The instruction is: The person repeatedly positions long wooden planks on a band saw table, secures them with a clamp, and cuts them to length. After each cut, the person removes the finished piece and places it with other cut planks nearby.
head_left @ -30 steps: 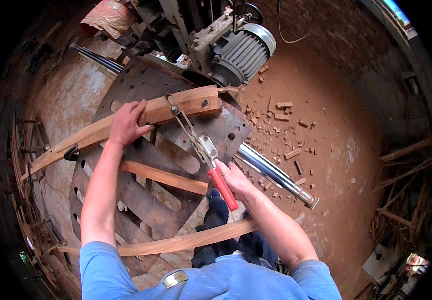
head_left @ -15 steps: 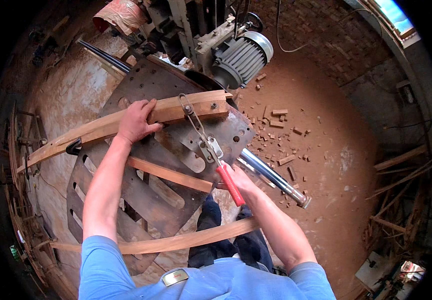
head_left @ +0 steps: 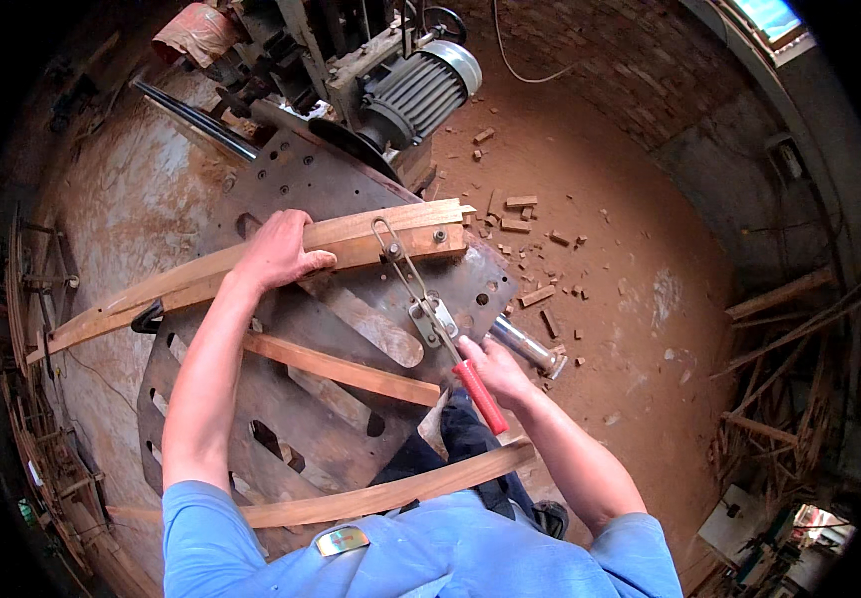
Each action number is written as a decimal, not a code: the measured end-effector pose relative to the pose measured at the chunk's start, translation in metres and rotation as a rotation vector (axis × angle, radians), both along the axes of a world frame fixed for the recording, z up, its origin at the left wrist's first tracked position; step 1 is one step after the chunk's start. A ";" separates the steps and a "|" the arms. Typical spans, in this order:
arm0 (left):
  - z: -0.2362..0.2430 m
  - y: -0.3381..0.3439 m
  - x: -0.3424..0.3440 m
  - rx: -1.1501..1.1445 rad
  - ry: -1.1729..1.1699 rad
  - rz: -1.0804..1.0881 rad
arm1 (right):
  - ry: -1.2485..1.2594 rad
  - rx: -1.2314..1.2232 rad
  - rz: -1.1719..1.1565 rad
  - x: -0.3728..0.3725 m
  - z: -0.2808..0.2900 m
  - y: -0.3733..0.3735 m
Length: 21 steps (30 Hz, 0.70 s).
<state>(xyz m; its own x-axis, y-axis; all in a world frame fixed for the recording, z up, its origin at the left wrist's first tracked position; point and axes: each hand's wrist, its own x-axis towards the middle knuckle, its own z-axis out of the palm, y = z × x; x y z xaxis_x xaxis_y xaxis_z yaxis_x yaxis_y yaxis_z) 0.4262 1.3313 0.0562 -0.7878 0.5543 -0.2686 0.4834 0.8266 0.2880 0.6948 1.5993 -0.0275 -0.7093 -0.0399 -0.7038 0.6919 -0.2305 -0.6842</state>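
Note:
My left hand [head_left: 281, 249] grips a curved wooden piece [head_left: 380, 224], fingers over its far side and thumb toward me. That piece lies along a second curved block with a bolt in it, both on a slotted metal machine table [head_left: 326, 194]. A toggle clamp [head_left: 434, 321] reaches over the wood at its right end. My right hand [head_left: 495, 371] is closed beside the clamp's red handle [head_left: 480, 397]. Its fingers are partly hidden behind the handle, so I cannot tell what they hold. A straight wooden strip [head_left: 350, 369] rests on the table between my arms.
Beyond the table stand a grey electric motor [head_left: 420, 95] and a round dark disc [head_left: 350, 145]. A steel rail [head_left: 525, 344] sticks out at the right. Another curved wooden piece [head_left: 400, 488] lies across in front of me. Offcuts [head_left: 515, 225] litter the dusty floor; scrap wood [head_left: 774, 429] is piled right.
The table, with wood and clamp, has shifted along the rail away from the motor, and less rail shows at the right. Both hands moved with it. The view has shifted too.

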 end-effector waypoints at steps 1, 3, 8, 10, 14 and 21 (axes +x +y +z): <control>0.002 0.001 -0.002 0.006 -0.024 0.025 | 0.067 0.288 0.049 -0.006 0.002 0.003; 0.009 -0.001 -0.005 0.073 0.080 -0.035 | -0.133 0.237 0.002 -0.011 0.017 0.024; 0.051 -0.026 -0.017 0.218 0.285 -0.103 | 0.312 0.381 -0.192 -0.053 0.092 0.056; 0.074 -0.035 -0.016 0.271 0.272 -0.088 | 0.512 0.390 -0.194 -0.071 0.134 0.047; 0.123 -0.029 0.001 0.401 0.239 -0.126 | 0.884 0.220 -0.008 -0.123 0.198 -0.011; 0.147 -0.009 0.044 0.687 0.311 -0.275 | 1.103 -0.291 -0.262 -0.137 0.227 -0.075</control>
